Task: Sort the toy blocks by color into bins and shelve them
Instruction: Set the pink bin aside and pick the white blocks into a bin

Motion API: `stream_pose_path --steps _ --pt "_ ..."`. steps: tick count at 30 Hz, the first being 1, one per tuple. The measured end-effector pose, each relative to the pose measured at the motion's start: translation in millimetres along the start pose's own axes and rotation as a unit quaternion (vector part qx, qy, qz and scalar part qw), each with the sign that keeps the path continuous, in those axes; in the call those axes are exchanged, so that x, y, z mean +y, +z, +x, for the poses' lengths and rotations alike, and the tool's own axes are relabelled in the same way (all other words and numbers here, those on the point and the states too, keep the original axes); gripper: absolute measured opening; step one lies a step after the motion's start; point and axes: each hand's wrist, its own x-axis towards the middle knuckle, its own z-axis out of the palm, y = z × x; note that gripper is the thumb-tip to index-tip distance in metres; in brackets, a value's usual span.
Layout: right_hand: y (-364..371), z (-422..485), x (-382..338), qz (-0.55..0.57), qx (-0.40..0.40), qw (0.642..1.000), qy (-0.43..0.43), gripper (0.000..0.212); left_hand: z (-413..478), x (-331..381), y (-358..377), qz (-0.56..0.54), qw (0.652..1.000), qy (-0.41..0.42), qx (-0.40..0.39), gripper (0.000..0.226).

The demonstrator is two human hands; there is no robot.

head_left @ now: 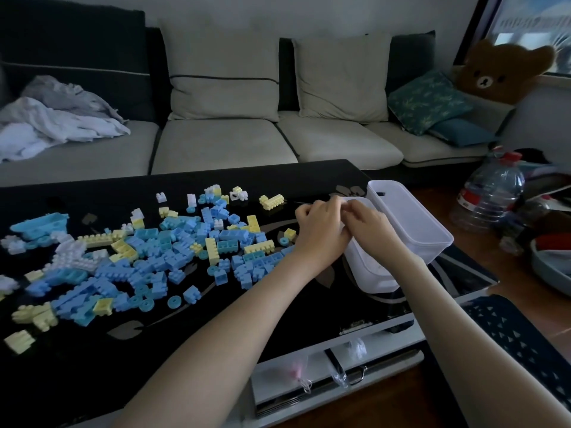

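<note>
Close to us is a white drawer under the black table. Our two arms reach out over the table. Our left hand and right hand touch each other on top of the near bin. The fingers of both hands are curled and hold its top edge. This white bin stands on the right side of the table. Just behind it, touching it, is the far bin. The blue, yellow and white blocks lie in a big heap on the table, left of our hands. Farther back is the sofa, with a teddy bear at its right end.
</note>
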Motion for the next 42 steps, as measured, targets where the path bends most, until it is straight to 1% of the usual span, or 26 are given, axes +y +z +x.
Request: stream_pose_path --steps 2,3,5,6,7,9,10,13,16,21,24,27,31,35,37,40,42 --pt "-3 3 -4 0.004 0.021 1.000 -0.018 0.027 1 5 -5 -0.009 1.000 -0.009 0.004 0.036" --pt "-5 4 -3 -0.006 0.027 0.999 -0.021 0.026 1 6 -6 -0.018 1.000 -0.018 -0.014 0.040" --pt "-12 8 4 -0.040 0.032 0.999 -0.002 0.030 0 6 -9 -0.028 0.993 -0.042 -0.103 0.052" --pt "-16 10 9 -0.072 0.032 0.997 0.014 0.032 0 3 -14 -0.018 0.988 -0.045 -0.147 0.054" --pt "-19 12 14 -0.112 0.025 0.993 0.030 0.035 -1 -1 -19 0.001 0.984 -0.042 -0.175 0.051" --pt "-22 15 16 -0.193 -0.013 0.979 0.062 0.047 -5 -15 -33 0.049 0.978 -0.026 -0.201 0.041" --pt "-20 15 13 -0.215 -0.027 0.974 0.066 0.053 -10 -23 -40 0.067 0.975 -0.016 -0.212 0.036" --pt "-5 19 -10 -0.203 -0.024 0.978 0.023 0.058 -26 -52 -62 0.098 0.967 -0.001 -0.235 0.030" --pt "21 24 -41 -0.195 -0.051 0.979 -0.042 0.056 -41 -80 -85 0.122 0.967 -0.022 -0.221 0.029" --pt "82 41 -80 -0.140 -0.151 0.973 -0.106 0.046 -67 -129 -124 0.175 0.968 -0.077 -0.161 0.027" --pt "121 54 -99 -0.144 -0.204 0.959 -0.136 0.042 -87 -163 -152 0.202 0.963 -0.128 -0.128 0.027" --pt "152 69 -112 -0.170 -0.217 0.952 -0.135 0.042 -107 -192 -181 0.229 0.955 -0.169 -0.089 0.027" --pt "186 82 -125 -0.269 -0.224 0.930 -0.113 0.044 -133 -228 -222 0.259 0.939 -0.224 -0.023 0.028" --pt "198 90 -132 -0.286 -0.211 0.929 -0.100 0.042 -155 -257 -248 0.286 0.912 -0.291 -0.045 0.041" --pt "200 92 -132 -0.272 -0.212 0.933 -0.101 0.038 -162 -265 -252 0.302 0.904 -0.301 -0.046 0.047" --pt "199 92 -129 -0.249 -0.231 0.935 -0.100 0.039 -158 -269 -253 0.311 0.898 -0.310 -0.021 0.050" --pt "194 92 -130 -0.265 -0.259 0.922 -0.112 0.044 -153 -272 -253 0.313 0.885 -0.343 -0.031 0.049"
